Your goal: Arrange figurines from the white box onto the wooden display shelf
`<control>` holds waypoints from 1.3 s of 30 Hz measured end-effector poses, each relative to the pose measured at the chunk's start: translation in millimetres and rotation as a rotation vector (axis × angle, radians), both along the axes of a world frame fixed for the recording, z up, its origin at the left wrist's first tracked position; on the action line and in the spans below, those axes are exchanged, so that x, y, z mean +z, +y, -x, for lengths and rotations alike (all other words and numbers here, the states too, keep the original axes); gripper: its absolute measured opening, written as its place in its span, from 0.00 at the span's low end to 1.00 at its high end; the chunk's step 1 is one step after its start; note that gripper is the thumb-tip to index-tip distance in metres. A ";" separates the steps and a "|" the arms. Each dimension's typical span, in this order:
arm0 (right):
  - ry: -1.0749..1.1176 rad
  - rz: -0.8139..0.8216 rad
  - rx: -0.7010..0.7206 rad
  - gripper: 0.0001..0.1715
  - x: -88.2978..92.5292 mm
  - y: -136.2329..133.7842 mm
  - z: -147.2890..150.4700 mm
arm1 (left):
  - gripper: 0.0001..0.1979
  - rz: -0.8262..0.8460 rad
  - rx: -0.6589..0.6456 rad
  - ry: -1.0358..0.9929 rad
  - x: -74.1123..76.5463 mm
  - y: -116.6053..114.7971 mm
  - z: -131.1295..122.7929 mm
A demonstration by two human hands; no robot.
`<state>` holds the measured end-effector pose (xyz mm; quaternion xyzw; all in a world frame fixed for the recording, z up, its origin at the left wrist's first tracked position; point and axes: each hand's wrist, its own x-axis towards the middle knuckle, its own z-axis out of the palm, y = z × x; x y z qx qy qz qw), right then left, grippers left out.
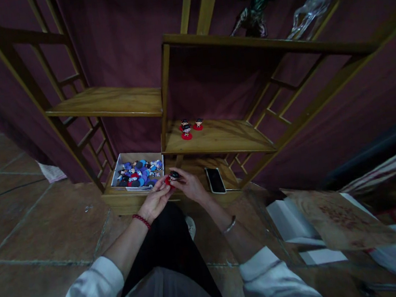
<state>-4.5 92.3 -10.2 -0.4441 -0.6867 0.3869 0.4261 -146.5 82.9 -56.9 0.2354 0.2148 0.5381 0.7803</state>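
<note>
My left hand (156, 200) and my right hand (189, 184) meet in front of the lowest shelf, both pinching one small figurine (171, 177) with a red base and a dark top. Just left of it sits a white box (120, 167) filled with several blue, red and dark figurines. On the middle shelf (226, 137) above stand three red-based figurines (189, 127). A red bead bracelet circles my left wrist and a silver bangle my right.
A phone (216, 180) lies face up on the bottom shelf, right of my hands. White boxes and a brown sheet (335, 220) lie on the tiled floor at right. Upper shelves hold a green-dark statuette (256, 7) and a clear wrapped object (314, 4).
</note>
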 end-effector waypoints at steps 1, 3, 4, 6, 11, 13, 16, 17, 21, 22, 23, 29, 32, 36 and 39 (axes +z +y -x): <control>0.001 -0.002 0.006 0.24 0.4 0.6 -0.5 | 0.20 0.001 -0.001 -0.003 0.4 0.1 0.2; -0.002 -0.015 0.017 0.22 0.9 1.8 -1.3 | 0.20 0.011 -0.001 -0.012 1.8 0.0 0.5; -0.006 -0.021 0.022 0.22 1.1 2.3 -1.7 | 0.20 0.017 -0.004 -0.019 2.5 0.0 0.7; -0.016 -0.037 0.034 0.21 1.5 3.0 -2.4 | 0.20 0.029 -0.015 -0.037 3.6 -0.2 1.3; -0.063 -0.089 0.043 0.21 5.4 2.5 -3.3 | 0.17 0.073 -0.021 -0.068 4.3 0.3 2.0; -0.087 -0.097 0.042 0.20 8.8 1.7 -2.8 | 0.16 0.088 -0.009 -0.071 4.8 0.3 1.3; -0.122 -0.115 0.045 0.20 14.3 0.7 -2.2 | 0.16 0.102 0.004 -0.065 5.8 0.2 0.1; -0.130 -0.121 0.048 0.20 15.7 0.5 -2.2 | 0.16 0.105 0.007 -0.064 6.1 0.2 -0.1; -0.141 -0.137 0.064 0.21 17.6 1.0 -2.8 | 0.16 0.105 0.012 -0.065 6.8 -0.2 -0.1; -0.140 -0.140 0.067 0.21 17.0 1.3 -3.0 | 0.16 0.105 0.012 -0.067 6.9 -0.5 0.0; -0.138 -0.141 0.068 0.21 16.2 1.5 -3.0 | 0.16 0.106 0.012 -0.068 7.0 -0.7 0.0; -0.140 -0.153 0.050 0.21 10.5 2.3 -3.0 | 0.16 0.114 0.021 -0.054 7.9 -2.0 -0.3; -0.144 -0.141 0.051 0.21 10.3 2.2 -3.3 | 0.16 0.113 0.019 -0.051 7.2 -1.9 -0.1; -0.139 -0.130 0.064 0.21 11.2 2.2 -4.0 | 0.16 0.110 0.011 -0.055 5.6 -2.4 0.0; -0.137 -0.134 0.065 0.21 11.6 1.7 -4.3 | 0.15 0.112 0.003 -0.055 5.3 -3.6 -0.6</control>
